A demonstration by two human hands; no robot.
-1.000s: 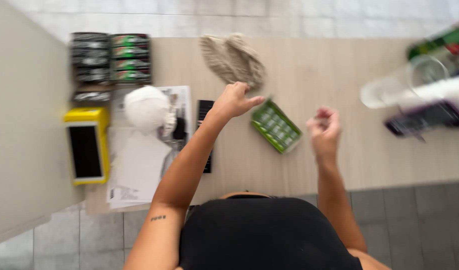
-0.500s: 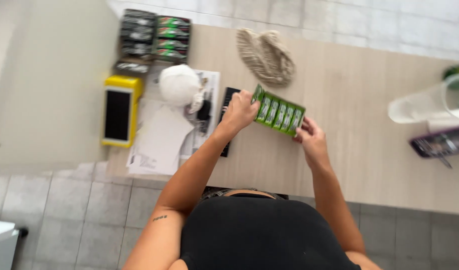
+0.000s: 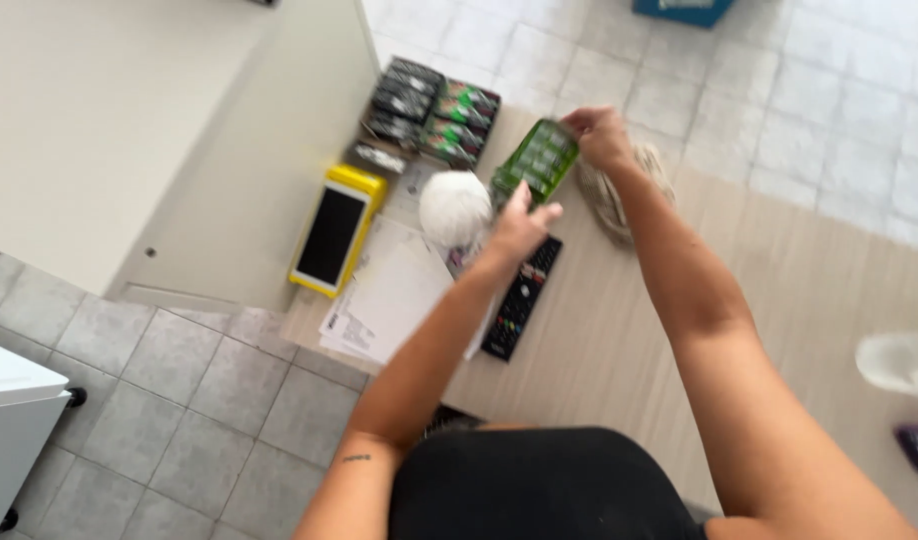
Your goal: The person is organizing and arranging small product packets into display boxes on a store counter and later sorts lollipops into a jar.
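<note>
Above the counter (image 3: 619,350), green pack (image 3: 535,160) held between both hands: left hand (image 3: 519,226) closed on its near end, right hand (image 3: 599,133) pinching the far end. Lifted clear of the surface, tilted, hanging just beyond the white ball (image 3: 455,207) and short of the stacked packs (image 3: 434,110).

Beside the green pack, toward the body: black remote (image 3: 522,297) lying flat, partly under the left wrist. Left of the remote, papers (image 3: 384,300), with the ball resting at their far edge. Further left of the pack, yellow device (image 3: 336,230) with a dark screen, at the counter's end. Right of the pack, under the right forearm, a crumpled beige cloth (image 3: 609,195).

Judged from the layout: pack picked up and carried near the stack, not yet set down; placing and letting go left to do. Cannot tell whether the stack has a free slot.
</note>
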